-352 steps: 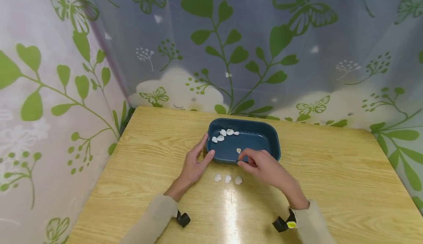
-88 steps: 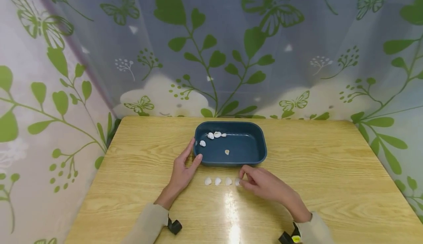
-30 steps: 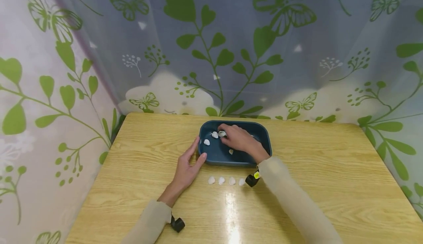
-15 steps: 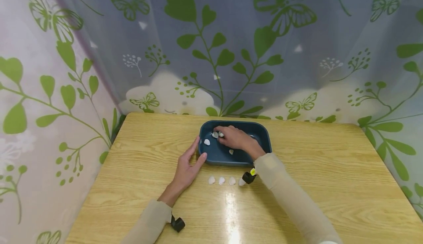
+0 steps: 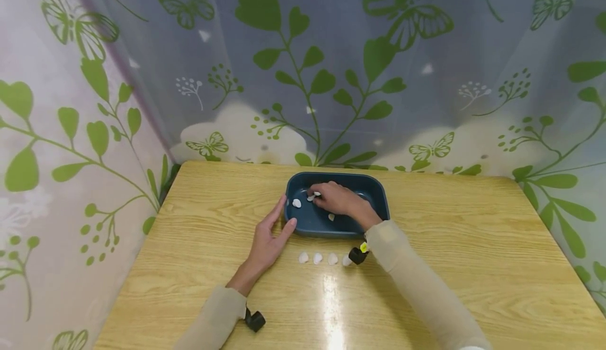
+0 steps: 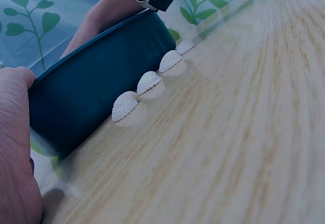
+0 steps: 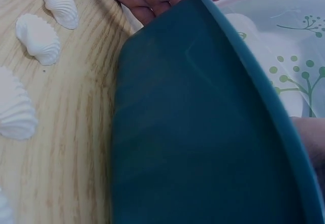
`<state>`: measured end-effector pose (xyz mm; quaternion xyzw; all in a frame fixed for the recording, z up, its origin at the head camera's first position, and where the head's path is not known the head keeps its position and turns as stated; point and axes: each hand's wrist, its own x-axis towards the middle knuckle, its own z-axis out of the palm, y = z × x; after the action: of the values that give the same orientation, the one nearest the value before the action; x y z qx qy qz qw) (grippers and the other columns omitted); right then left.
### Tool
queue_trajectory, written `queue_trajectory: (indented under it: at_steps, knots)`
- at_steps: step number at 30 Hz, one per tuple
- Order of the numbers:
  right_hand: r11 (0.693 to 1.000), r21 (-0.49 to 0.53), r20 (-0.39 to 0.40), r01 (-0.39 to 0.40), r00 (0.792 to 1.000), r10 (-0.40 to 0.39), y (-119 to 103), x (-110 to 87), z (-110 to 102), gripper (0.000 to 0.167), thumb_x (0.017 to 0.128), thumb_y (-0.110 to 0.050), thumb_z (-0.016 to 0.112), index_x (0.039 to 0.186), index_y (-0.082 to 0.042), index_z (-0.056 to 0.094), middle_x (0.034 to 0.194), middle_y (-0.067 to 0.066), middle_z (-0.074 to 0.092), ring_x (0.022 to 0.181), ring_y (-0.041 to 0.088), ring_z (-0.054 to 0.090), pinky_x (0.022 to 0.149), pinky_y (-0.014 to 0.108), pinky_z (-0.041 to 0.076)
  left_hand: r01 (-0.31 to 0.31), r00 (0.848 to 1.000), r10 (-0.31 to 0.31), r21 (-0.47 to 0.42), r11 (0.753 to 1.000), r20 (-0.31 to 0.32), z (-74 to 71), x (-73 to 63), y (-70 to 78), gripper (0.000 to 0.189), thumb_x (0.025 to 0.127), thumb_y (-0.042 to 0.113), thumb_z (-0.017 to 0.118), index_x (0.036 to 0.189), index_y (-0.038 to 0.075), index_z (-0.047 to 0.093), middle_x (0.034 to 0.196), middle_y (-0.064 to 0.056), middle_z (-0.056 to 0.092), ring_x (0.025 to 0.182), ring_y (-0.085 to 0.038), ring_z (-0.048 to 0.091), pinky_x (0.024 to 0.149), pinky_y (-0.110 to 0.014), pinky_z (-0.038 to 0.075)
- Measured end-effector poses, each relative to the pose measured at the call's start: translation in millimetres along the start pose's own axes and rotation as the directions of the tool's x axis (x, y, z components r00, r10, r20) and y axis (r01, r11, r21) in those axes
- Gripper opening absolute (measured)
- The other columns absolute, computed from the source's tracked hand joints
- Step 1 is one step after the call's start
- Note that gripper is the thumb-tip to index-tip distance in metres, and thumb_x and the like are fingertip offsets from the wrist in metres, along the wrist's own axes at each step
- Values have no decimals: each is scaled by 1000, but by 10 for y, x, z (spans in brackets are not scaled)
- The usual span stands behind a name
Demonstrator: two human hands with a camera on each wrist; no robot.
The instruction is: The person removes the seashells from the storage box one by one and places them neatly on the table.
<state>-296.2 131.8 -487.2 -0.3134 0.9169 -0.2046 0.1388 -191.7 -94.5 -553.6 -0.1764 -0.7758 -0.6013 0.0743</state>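
Note:
A dark blue rectangular dish (image 5: 310,233) stands on the wooden table. My left hand (image 5: 266,242) rests against its left end, fingers extended along the outside and thumb at the near corner. My right hand (image 5: 338,199) reaches into the dish with curled fingers, pinching a white seashell (image 5: 311,198) at its fingertips. Another white shell (image 5: 317,193) shows right beside those fingers. To the left lies a rounded white shell (image 5: 296,203); a small tan shell (image 5: 331,217) lies near the front wall. In the right wrist view the dish wall hides the right hand's fingertips.
Several ribbed white shells (image 6: 149,83) form a row on the table (image 5: 189,234) in front of the dish. The right wrist camera (image 5: 357,256) overlaps the row's right end. A patterned curtain (image 5: 331,76) hangs behind the table.
Over the earlier frames, the row gained a shell at its right end and the dish holds fewer. My right hand moved from the row into the dish; lately the shell at its fingertips tilted.

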Motion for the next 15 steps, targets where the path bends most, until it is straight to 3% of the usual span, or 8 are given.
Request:
queue_trajectory:
  at_steps: [6,11,15]
  knots:
    - [1000,17,0,20,1000,-20,6,-61,0,24,106,-10,61,127,-5,70,119,12,74,65,7,62,70,30,57,-8,1000,8,-14,1000,-3,4,6,-3,64,107,25,63,163,8,36,167,-1,36,155,-16,31,127,-33,25]
    - [999,14,18,29,999,-29,-6,-90,9,26,106,-13,62,129,-5,70,120,11,74,62,4,62,77,33,59,-8,1000,8,-3,1000,-14,9,9,-8,62,106,19,63,162,8,37,167,-4,37,155,-19,32,127,-34,26]
    - [999,5,6,45,999,-45,-16,-90,36,25,106,-15,63,127,-6,71,117,10,75,61,3,61,78,34,60,-11,1000,11,-6,1000,-18,22,18,-6,62,105,12,63,160,0,36,166,-13,36,155,-27,31,127,-33,25]
